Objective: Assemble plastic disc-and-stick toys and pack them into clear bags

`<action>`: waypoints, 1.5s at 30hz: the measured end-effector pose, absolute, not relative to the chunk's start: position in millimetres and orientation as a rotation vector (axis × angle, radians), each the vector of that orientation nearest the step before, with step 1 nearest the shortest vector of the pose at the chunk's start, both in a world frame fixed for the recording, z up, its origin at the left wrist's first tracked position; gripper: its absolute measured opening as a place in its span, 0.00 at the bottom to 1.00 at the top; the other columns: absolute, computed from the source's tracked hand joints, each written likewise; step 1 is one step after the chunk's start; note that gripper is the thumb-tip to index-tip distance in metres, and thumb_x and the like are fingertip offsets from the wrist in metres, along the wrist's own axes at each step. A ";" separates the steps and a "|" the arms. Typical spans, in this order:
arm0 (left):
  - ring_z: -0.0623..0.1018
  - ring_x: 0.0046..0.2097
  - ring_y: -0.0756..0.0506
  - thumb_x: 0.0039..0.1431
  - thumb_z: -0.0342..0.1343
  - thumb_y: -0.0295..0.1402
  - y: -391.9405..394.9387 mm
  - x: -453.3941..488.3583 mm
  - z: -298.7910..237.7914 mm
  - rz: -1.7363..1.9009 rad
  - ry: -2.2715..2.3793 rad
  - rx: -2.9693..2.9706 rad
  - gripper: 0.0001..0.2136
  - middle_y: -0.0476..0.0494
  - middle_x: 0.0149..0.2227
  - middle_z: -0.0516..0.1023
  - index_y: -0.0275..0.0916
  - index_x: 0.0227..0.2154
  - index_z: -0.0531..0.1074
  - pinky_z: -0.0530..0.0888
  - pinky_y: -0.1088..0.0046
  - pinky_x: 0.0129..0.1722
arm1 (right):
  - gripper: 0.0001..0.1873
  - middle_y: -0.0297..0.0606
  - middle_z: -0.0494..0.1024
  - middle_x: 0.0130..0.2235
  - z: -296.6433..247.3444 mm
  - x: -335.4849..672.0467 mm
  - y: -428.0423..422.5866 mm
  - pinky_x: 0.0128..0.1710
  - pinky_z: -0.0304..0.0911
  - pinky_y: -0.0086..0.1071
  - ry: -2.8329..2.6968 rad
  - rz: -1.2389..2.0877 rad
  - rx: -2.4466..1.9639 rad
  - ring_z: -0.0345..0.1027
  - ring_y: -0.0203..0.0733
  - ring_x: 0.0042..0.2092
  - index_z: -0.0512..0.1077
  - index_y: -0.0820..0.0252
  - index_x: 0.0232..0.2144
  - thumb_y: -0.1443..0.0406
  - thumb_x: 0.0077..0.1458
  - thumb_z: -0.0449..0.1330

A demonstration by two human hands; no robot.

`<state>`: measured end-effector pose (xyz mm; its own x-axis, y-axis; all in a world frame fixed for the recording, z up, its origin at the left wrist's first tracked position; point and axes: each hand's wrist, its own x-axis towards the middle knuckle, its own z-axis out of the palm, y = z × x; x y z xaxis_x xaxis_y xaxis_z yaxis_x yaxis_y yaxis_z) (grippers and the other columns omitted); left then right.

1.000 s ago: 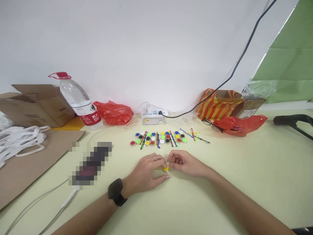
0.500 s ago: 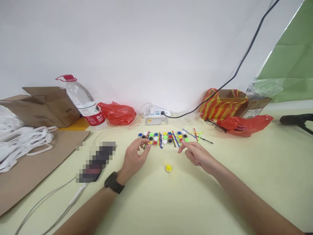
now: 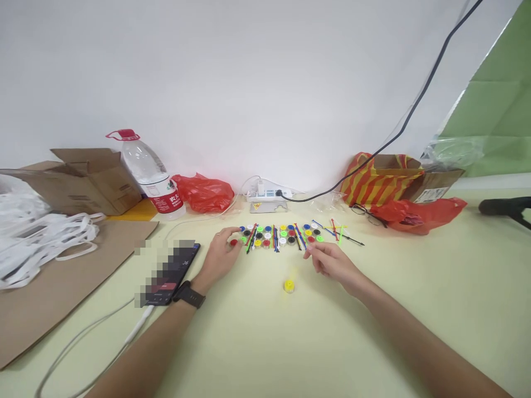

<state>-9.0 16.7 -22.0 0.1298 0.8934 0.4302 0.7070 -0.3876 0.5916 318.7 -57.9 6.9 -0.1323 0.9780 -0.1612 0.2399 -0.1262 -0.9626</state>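
Read your pale table (image 3: 265, 342) as a clock face centred straight ahead of you. A striped bag (image 3: 373, 185) sits at 2 o'clock, a big bottle (image 3: 150, 174) at 10. Your left hand (image 3: 219, 255), at 9, has thumb and fingers narrowed about a red disc (image 3: 233, 242); I cannot tell whether they grip it. Your right hand (image 3: 334, 264), at 3, is half curled, thumb and index near each other; I cannot tell if it holds anything. Your phone (image 3: 182, 271) lies just below 9. At 12, bundled coloured rods (image 3: 275, 239) lie between groups of coloured discs (image 3: 282, 234). At 5, 1 yellow disc (image 3: 289, 286) rests apart from them.
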 end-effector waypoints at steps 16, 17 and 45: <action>0.71 0.65 0.38 0.74 0.43 0.43 27.3 -6.2 -18.8 0.777 1.501 2.519 0.21 0.42 0.62 0.76 0.45 0.61 0.71 0.67 0.54 0.65 | 0.26 0.31 0.68 0.23 3.9 309.5 -59.1 0.26 0.52 0.31 -1.481 1.297 -1.365 0.56 0.36 0.25 0.75 0.58 0.33 0.42 0.63 0.54; 0.72 0.63 0.38 0.74 0.44 0.44 27.3 -6.2 -18.1 0.805 1.521 2.511 0.20 0.41 0.60 0.77 0.45 0.60 0.72 0.68 0.55 0.64 | 0.26 0.31 0.69 0.23 4.6 309.5 -59.4 0.26 0.53 0.31 -1.482 1.285 -1.374 0.56 0.36 0.25 0.75 0.58 0.33 0.43 0.64 0.54; 0.74 0.60 0.39 0.73 0.46 0.38 26.2 -2.3 -12.9 0.802 1.418 2.638 0.16 0.42 0.59 0.77 0.45 0.54 0.76 0.70 0.56 0.60 | 0.25 0.31 0.69 0.23 7.8 308.6 -62.5 0.24 0.51 0.29 -1.614 1.154 -1.344 0.57 0.36 0.25 0.75 0.59 0.34 0.47 0.68 0.51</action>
<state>-2.3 26.2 -12.9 0.4481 0.7885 0.4213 0.7673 -0.5811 0.2713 308.6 -62.5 7.8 -0.1895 0.9818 -0.0122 0.3293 0.0519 -0.9428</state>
